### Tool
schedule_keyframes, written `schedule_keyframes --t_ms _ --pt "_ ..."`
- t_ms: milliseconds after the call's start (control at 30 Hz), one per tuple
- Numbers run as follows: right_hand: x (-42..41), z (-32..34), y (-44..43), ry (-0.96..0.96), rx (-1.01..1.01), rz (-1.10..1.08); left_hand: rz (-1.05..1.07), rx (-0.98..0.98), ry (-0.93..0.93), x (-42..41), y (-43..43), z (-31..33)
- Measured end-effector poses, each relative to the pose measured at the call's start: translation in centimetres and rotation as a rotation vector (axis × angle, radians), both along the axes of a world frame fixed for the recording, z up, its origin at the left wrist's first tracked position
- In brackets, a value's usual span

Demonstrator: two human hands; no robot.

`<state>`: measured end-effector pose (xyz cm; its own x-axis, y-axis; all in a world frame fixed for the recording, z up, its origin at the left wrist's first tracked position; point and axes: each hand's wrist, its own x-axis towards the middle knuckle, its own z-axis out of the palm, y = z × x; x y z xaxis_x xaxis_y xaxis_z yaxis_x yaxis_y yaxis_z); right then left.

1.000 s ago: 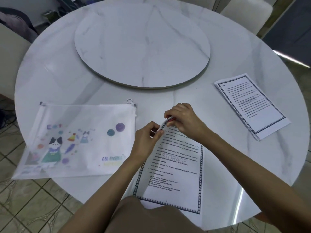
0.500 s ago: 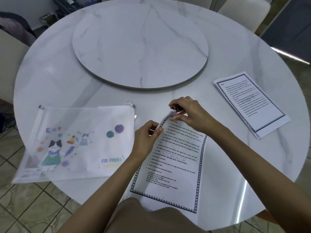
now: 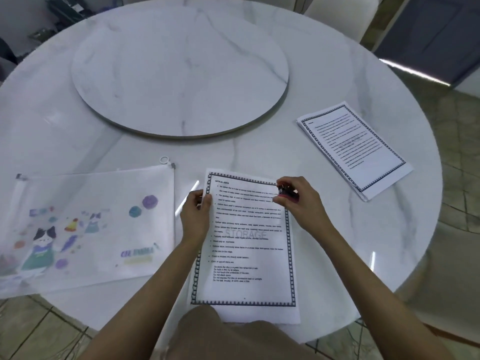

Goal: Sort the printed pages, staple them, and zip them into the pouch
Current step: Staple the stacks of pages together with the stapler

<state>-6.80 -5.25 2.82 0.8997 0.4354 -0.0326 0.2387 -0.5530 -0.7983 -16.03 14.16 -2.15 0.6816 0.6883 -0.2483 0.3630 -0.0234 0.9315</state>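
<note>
Observer seated at a round white marble table (image 3: 335, 237). Directions are read with 12 o'clock pointing away from the person.

Front pages (image 3: 249, 245): a bordered printed set watermarked "STORAGE". It lies flat at 6 o'clock, with its lower edge running off the table toward the lap.

Left hand (image 3: 196, 213): grasps the left margin of the front pages near the top corner, at about 10 o'clock of the sheet. The thumb is on the printed face and the fingers are curled at the edge.

Right hand (image 3: 301, 203): clenched round a small red-and-dark stapler (image 3: 287, 195), held at the sheet's top right corner, about 1 o'clock of the sheet. Blur prevents telling whether the stapler's mouth is over the paper.

Side stack (image 3: 355, 149): a second bordered printed pile at 3 o'clock on the table. It lies skewed, its sheets are slightly fanned along the edges, and it is well apart from both hands.

Pouch (image 3: 85, 229): translucent with a cartoon cat print, lying flat at 9 o'clock just beside the front pages. Its near left portion overhangs the table rim. The ring pull (image 3: 164, 160) sits at its far right corner. Whether the zip is closed cannot be told.

Turntable (image 3: 179, 71): a raised marble disc at 12 o'clock.

Surroundings: tiled floor (image 3: 39, 333) at 7 o'clock and a pale chair (image 3: 340, 11) beyond the table at 1 o'clock
</note>
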Motion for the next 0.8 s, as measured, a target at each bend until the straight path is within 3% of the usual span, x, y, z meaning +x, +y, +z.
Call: schedule_keyframes --t_ms 233,500,600,800 --pt "0.2 -3.7 -4.3 0.135 0.006 -0.095 0.175 0.105 0.041 1.1 -0.7 -1.0" --pt "1.6 -6.3 -5.2 -0.019 -0.193 -0.046 0.192 0.215 0.014 -0.2 -1.4 -0.7" --pt "2.0 -6.6 -4.5 -0.053 -0.213 -0.099 0.104 0.267 0.023 -0.7 -1.2 -0.5" --pt "1.2 -6.5 -3.8 -0.066 -0.255 -0.128 -0.297 0.513 0.063 -2.8 -2.0 -0.4"
